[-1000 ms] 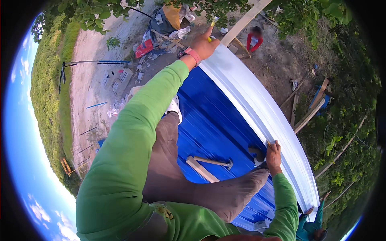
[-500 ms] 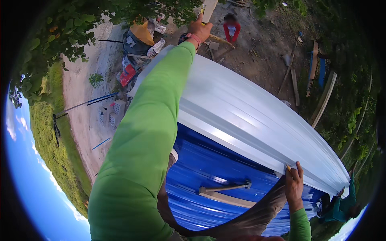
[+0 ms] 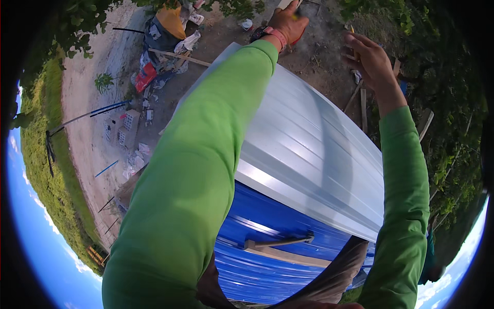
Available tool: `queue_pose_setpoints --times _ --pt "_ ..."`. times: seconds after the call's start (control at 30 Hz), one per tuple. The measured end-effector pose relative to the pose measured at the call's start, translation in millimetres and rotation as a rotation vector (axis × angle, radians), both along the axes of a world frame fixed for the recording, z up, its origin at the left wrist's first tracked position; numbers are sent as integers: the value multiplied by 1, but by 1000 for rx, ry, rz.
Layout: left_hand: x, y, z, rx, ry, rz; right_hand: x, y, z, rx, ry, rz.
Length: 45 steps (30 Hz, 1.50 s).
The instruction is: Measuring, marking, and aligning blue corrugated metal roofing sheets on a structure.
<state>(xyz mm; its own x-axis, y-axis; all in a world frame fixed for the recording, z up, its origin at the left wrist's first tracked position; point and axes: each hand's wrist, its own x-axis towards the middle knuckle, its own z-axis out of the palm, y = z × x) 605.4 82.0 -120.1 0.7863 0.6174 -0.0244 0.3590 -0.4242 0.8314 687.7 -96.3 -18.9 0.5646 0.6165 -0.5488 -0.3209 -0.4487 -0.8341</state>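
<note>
A long silvery-white corrugated metal sheet (image 3: pixel 293 129) lies slanting over a blue corrugated roof (image 3: pixel 272 206). Beyond its far edge, my left hand (image 3: pixel 287 26) is closed around a pale flat strip (image 3: pixel 284 4), mostly cut off by the top of the picture. My right hand (image 3: pixel 374 62) is raised off the sheet at the upper right, fingers curled round a thin yellow pencil-like stick (image 3: pixel 352 28). On the blue roof a hammer (image 3: pixel 283 241) rests beside a length of wood (image 3: pixel 285 254), close to my legs.
Below on the ground are hollow blocks (image 3: pixel 128 126), a heap of bags and sheeting (image 3: pixel 167 31) and loose planks (image 3: pixel 364 108). Leafy branches (image 3: pixel 231 7) hang overhead. A person in teal (image 3: pixel 429 262) is partly hidden behind my right arm.
My right hand has left the sheet's near edge and risen to the far upper right. My left hand has shifted right, over where a person in red showed below.
</note>
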Motion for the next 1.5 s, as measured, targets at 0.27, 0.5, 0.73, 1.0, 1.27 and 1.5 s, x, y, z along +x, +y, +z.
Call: queue_pose_setpoints --times 0.27,0.5,0.73,1.0,1.27,1.5 --pt "-33 15 11 140 -22 92 -18 152 -64 79 152 -232" --pt "-60 1 14 -62 210 156 12 157 -54 41 -102 -388" --pt "-26 7 4 -39 178 135 21 118 -100 -50 -165 -47" --pt "-27 83 -61 373 182 -14 -8 110 -91 -8 -228 160" --pt "-17 76 -41 775 151 -329 8 117 -81 -110 -282 23" --pt "3 76 -40 773 16 -378 29 123 -85 -101 -316 9"
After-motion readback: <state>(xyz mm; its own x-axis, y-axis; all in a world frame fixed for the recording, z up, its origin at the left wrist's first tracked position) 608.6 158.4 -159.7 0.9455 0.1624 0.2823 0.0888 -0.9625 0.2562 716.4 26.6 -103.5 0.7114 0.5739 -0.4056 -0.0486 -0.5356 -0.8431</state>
